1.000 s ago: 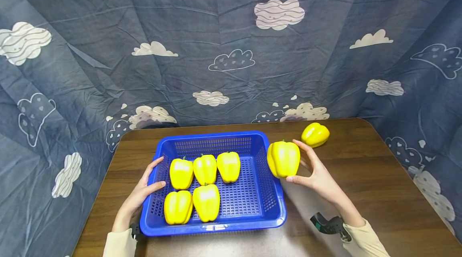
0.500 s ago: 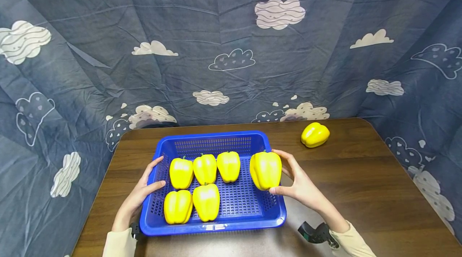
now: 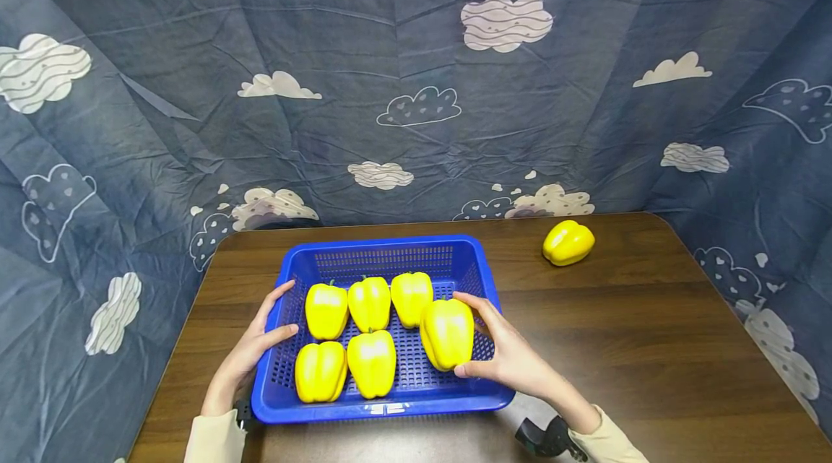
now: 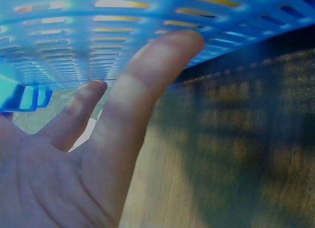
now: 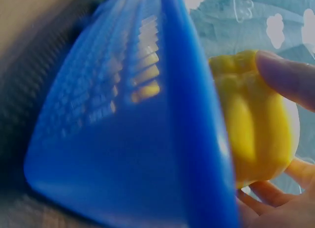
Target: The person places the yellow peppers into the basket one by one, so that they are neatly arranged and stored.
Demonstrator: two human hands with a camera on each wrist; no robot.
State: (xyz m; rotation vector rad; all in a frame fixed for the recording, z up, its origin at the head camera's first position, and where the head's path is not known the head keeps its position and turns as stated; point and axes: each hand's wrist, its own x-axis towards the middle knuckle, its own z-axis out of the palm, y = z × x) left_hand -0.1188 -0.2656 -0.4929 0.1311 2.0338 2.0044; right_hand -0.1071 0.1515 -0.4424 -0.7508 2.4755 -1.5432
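The right hand [image 3: 513, 362] curls its fingers and thumb around a yellow pepper [image 3: 447, 334], holding it upright inside the blue basket [image 3: 390, 409], at the right end of the front row. Five more peppers [image 3: 369, 304] crowd the basket's left and middle: three along the back, two in front, the nearest just beside the held one. The left hand [image 3: 250, 355] rests spread against the basket's left wall, fingers straight. One loose pepper [image 3: 568, 243] lies well apart on the brown counter [image 3: 650, 347], near the cloud-printed blue curtain [image 3: 416, 87].
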